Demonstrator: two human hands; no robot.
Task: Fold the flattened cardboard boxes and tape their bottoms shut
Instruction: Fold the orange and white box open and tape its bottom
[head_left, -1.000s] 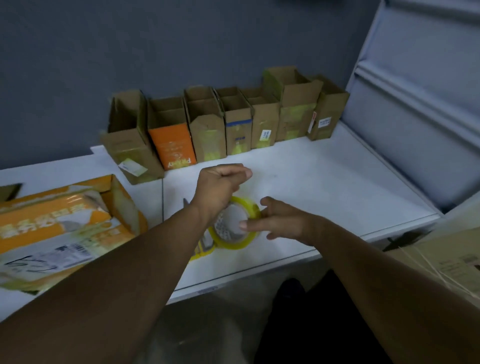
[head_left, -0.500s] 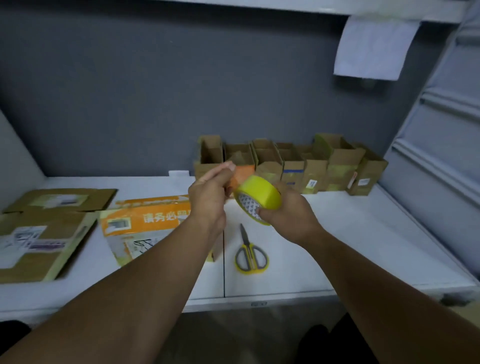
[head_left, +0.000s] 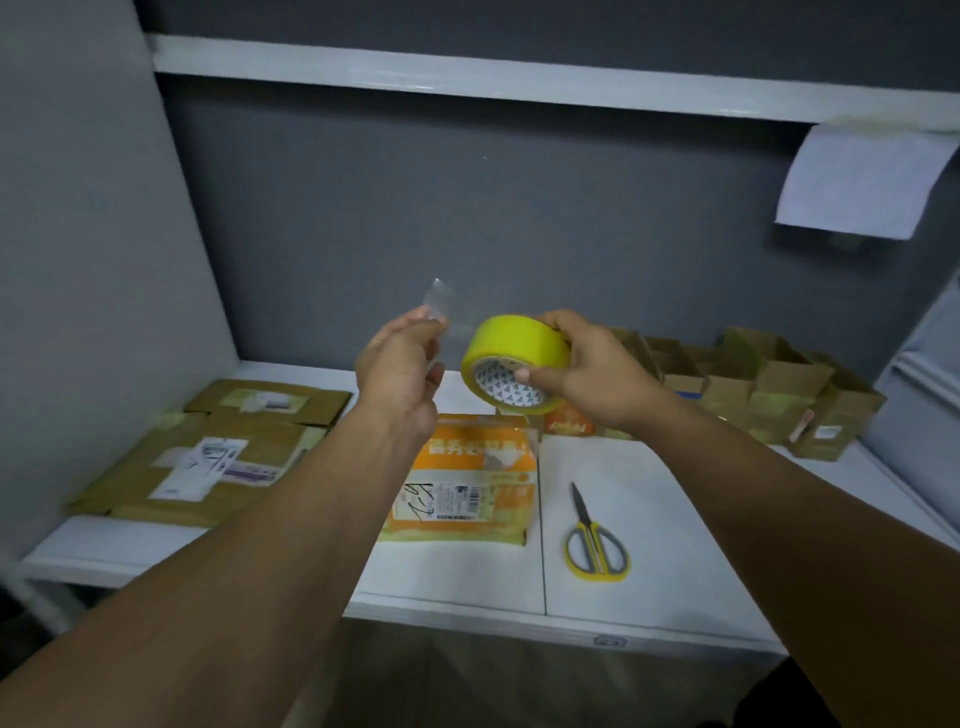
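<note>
White desk (head_left: 675, 519) against grey wall. Flattened brown boxes (head_left: 208, 457) stacked low left of left grip (head_left: 402, 364). Folded boxes (head_left: 779, 395) in row behind right grip (head_left: 587, 369). Orange flattened box (head_left: 467, 483) on desk beneath both grips. Right grip curled round yellow tape roll (head_left: 519, 348), held above desk. Left grip pinches clear tape end (head_left: 439, 301), just beside roll. Scissors (head_left: 592, 540) lie below right grip.

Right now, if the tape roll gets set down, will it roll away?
The roll is a round ring, so on its rim it would probably roll; flat on its side, likely stable. The strip pinched by the left hand looks thin and floppy, apt to curl. The right hand holds the roll alone, so probably light.
</note>
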